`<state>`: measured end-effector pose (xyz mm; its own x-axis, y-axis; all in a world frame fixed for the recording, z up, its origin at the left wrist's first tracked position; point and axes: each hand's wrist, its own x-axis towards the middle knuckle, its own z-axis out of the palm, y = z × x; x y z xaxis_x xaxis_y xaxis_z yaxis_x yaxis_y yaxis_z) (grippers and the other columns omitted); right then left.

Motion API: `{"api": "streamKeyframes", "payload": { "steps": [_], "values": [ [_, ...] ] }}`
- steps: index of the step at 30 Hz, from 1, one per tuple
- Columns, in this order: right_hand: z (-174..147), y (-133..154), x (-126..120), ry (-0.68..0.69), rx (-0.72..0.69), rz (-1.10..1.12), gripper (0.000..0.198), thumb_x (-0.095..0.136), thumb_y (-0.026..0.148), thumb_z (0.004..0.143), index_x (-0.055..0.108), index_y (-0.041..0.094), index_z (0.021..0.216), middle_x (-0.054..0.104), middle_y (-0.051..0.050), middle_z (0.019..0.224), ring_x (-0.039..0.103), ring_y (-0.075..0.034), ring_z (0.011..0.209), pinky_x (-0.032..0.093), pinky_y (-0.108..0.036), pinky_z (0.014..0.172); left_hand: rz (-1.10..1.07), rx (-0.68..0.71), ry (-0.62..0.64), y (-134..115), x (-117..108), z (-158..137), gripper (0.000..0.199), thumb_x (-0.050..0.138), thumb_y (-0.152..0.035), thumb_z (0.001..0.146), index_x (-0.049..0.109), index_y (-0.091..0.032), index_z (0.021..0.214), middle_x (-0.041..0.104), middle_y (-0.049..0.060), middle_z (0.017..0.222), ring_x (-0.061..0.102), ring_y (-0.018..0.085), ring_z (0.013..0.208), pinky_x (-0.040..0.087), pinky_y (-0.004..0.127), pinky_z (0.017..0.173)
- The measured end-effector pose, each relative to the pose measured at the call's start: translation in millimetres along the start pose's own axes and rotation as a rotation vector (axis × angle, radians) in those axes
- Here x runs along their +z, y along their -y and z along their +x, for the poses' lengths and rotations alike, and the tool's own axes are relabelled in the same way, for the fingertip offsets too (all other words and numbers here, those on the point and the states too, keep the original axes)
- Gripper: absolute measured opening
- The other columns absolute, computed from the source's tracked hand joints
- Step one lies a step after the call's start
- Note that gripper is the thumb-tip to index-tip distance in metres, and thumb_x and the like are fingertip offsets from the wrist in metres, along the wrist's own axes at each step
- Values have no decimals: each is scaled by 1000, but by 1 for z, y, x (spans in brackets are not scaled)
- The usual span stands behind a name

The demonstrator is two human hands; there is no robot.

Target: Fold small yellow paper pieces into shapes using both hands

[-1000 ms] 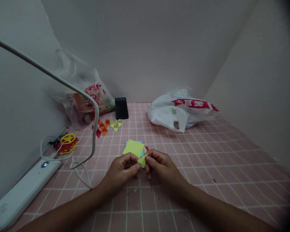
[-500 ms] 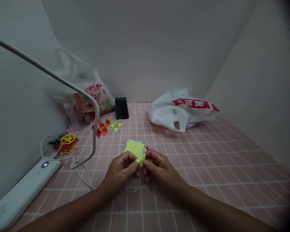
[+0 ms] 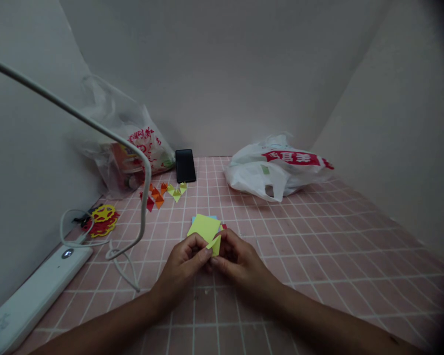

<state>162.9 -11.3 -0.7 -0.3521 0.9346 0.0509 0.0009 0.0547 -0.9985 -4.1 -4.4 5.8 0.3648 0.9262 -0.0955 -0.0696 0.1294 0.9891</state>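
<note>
A small folded piece of yellow paper (image 3: 215,246) is pinched between both hands just above the table. My left hand (image 3: 188,259) grips its left side with thumb and forefinger. On the right side, my right hand (image 3: 237,256) holds it with the thumb low and a finger at the upper edge. The fingers cover part of the fold. Directly behind the hands lies a stack of square paper sheets (image 3: 204,225), yellow on top, with blue and red edges showing. Farther back, folded yellow paper hearts (image 3: 176,192) lie beside orange ones (image 3: 158,195) and a red one (image 3: 149,202).
A white power bank (image 3: 40,296) with a looping cable (image 3: 145,197) lies at left, near yellow and red paper cut-outs (image 3: 104,217). At the back are a clear plastic bag (image 3: 148,148), a black phone (image 3: 185,166) and a white plastic bag (image 3: 251,172).
My right thumb has moved down and left along the yellow paper, and more of its folded face shows. Both hands still hold it. The whole view has shifted slightly.
</note>
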Motion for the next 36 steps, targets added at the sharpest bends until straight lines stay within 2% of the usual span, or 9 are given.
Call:
{"api": "streamKeyframes", "payload": {
  "steps": [4,9,17,20,24,28,32,36],
  "values": [
    [-2,1,1,-34,-36,-122,9,57,20,87,52,20,94,57,2,75,52,-13,68,39,-25,62,-3,-14,2,1,0,-1,22,63,-35,84,56,-16,76,58,-2,66,53,12,62,40,24,62],
    [-4,0,1,-47,-36,-171,26,61,19,84,48,21,107,54,4,71,51,-13,63,38,-24,57,-22,-31,12,3,0,-1,21,63,-35,85,55,-17,76,59,-2,67,53,12,63,41,24,63],
    [-5,-2,2,-84,-105,-234,29,58,17,85,45,22,111,55,3,75,53,-13,64,40,-25,58,-33,-50,-14,1,2,0,23,64,-37,82,56,-17,74,61,-1,67,56,12,62,43,24,62],
    [-7,-3,2,-135,-168,-348,30,56,15,87,45,23,113,55,1,78,53,-14,66,42,-27,59,-61,-80,-24,-1,4,0,24,66,-37,80,56,-17,73,62,-1,65,57,13,61,44,25,61],
    [-10,-1,1,-206,-317,-542,35,52,12,88,41,24,120,57,-5,96,55,-15,70,46,-31,65,-76,-118,-18,-2,5,0,25,66,-38,79,57,-15,73,64,1,63,58,13,59,45,26,61],
    [-12,4,-1,-200,-474,-736,33,49,12,90,40,23,120,60,-10,100,59,-22,82,49,-35,70,-71,-124,-47,-3,6,-1,24,66,-37,78,57,-15,73,64,1,65,58,14,60,45,27,62],
    [-12,4,1,-182,-484,-841,34,49,15,92,40,19,123,66,-12,100,64,-25,83,52,-38,72,-25,-74,-37,-1,4,-2,21,65,-34,80,59,-15,76,63,1,70,56,14,64,44,26,64],
    [-13,1,2,-215,-513,-920,37,47,14,90,40,16,127,69,-13,95,67,-25,75,52,-37,65,68,-13,-47,0,3,-2,19,64,-32,80,60,-14,76,59,0,69,52,13,65,41,25,64]
  ]
}}
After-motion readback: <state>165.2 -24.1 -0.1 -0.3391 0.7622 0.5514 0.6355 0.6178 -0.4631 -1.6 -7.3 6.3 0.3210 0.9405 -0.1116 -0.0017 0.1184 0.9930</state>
